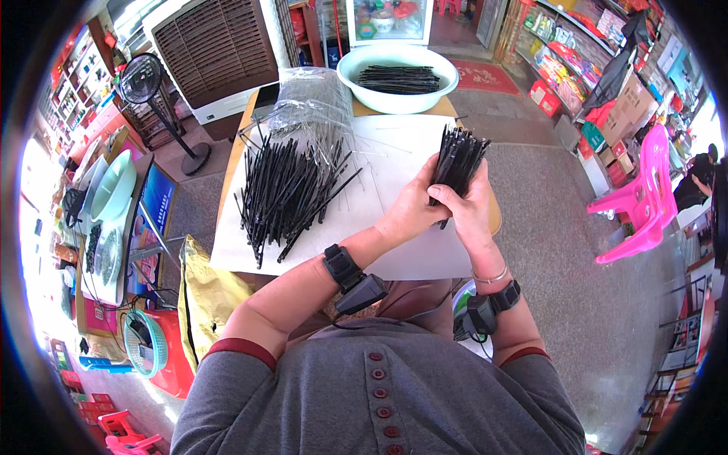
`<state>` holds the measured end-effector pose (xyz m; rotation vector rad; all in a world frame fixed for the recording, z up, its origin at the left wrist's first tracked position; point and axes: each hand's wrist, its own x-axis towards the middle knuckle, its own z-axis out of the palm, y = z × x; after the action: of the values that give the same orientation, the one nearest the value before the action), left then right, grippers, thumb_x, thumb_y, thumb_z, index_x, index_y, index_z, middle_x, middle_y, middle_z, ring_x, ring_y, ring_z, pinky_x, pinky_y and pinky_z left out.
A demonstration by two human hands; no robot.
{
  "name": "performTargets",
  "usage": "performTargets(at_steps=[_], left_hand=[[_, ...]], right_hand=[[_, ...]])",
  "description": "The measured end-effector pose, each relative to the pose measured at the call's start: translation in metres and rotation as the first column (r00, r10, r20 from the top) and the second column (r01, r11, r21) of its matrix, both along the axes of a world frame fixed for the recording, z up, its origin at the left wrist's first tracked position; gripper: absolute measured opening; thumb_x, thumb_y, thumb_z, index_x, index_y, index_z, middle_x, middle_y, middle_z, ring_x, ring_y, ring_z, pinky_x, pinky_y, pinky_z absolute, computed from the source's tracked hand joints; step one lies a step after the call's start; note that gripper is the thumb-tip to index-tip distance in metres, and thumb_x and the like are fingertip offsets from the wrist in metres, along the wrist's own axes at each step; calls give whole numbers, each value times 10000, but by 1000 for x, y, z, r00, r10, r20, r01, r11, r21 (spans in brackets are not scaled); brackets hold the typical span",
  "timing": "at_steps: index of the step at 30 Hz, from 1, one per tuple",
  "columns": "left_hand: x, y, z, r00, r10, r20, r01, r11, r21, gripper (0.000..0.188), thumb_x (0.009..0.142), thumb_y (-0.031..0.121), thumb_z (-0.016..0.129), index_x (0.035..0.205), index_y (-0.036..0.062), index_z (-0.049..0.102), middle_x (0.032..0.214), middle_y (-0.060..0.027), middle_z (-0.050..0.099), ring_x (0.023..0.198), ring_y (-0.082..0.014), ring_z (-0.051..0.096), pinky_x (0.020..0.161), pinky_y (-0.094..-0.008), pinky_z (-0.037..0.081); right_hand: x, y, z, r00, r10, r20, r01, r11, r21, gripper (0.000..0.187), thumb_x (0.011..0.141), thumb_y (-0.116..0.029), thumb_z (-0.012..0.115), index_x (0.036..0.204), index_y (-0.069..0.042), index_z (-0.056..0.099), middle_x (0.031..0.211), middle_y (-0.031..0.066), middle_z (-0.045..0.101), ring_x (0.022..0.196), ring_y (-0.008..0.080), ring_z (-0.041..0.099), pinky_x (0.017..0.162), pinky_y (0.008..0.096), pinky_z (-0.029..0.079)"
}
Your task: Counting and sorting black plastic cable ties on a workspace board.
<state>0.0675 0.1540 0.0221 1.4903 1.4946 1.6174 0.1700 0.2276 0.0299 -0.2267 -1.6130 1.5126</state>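
Observation:
Both my hands are closed round an upright bundle of thin black sticks (460, 155) above the right side of the table. My left hand (413, 205) wraps it from the left, and my right hand (469, 208) grips it from the right with the thumb across the front. Short stick ends show below my fingers. To the left, a loose pile of black sticks (284, 189) lies spread on the white sheet (402, 262). Thin pale wires stick out around a clear plastic bag (315, 98) behind that pile.
A pale green basin (356, 95) with more black sticks stands at the table's far edge. Left are a black fan (144, 83), an air cooler (212, 57) and a yellow sack (205, 280). A pink plastic chair (644, 197) stands right, near loaded shelves.

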Motion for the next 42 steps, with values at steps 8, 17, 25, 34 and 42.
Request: performTargets(at_steps=[8, 17, 25, 34, 42], left_hand=[[-8, 14, -19, 994, -64, -88, 60, 997, -48, 760, 716, 54, 726, 1351, -37, 319, 1200, -197, 566, 1117, -248, 563, 915, -348, 464], [-51, -40, 4, 987, 33, -155, -34, 999, 1, 433, 831, 45, 648, 1227, -38, 492, 1090, -176, 626, 1025, -250, 617, 904, -338, 480], [-107, -121, 36, 940, 160, 300, -149, 987, -60, 160, 917, -31, 516, 1069, -37, 569, 899, -82, 622, 825, -157, 620, 773, -282, 514], [-130, -147, 15, 873, 289, 392, -274, 957, -94, 131, 935, -19, 501, 1035, -30, 586, 901, -65, 623, 814, -125, 614, 766, -254, 501], [-130, -145, 22, 866, 293, 406, -262, 956, -131, 131, 931, -18, 512, 1031, -26, 598, 893, -58, 628, 809, -118, 615, 762, -247, 502]], right_hand=[[-6, -3, 18, 967, -173, 187, 143, 976, 162, 528, 739, -14, 703, 1182, -12, 416, 1044, 78, 556, 976, 150, 549, 876, 300, 459], [-36, 43, 56, 916, -336, 219, 225, 883, 412, 352, 756, -39, 632, 1062, 11, 466, 916, 131, 565, 879, 234, 575, 825, 364, 460], [-158, 137, 113, 807, -549, 218, 80, 467, 880, 493, 730, -103, 648, 1146, -33, 392, 901, 243, 600, 877, 435, 589, 741, 487, 462], [-279, 239, 58, 657, -471, 588, -448, 384, 808, 594, 732, -94, 684, 1244, -21, 392, 1116, 254, 556, 1048, 397, 544, 856, 438, 447], [-277, 270, 57, 623, 78, 778, -502, 803, 321, 741, 790, -495, 638, 1308, 9, 476, 1302, 180, 504, 1264, 269, 425, 1057, 347, 316]])
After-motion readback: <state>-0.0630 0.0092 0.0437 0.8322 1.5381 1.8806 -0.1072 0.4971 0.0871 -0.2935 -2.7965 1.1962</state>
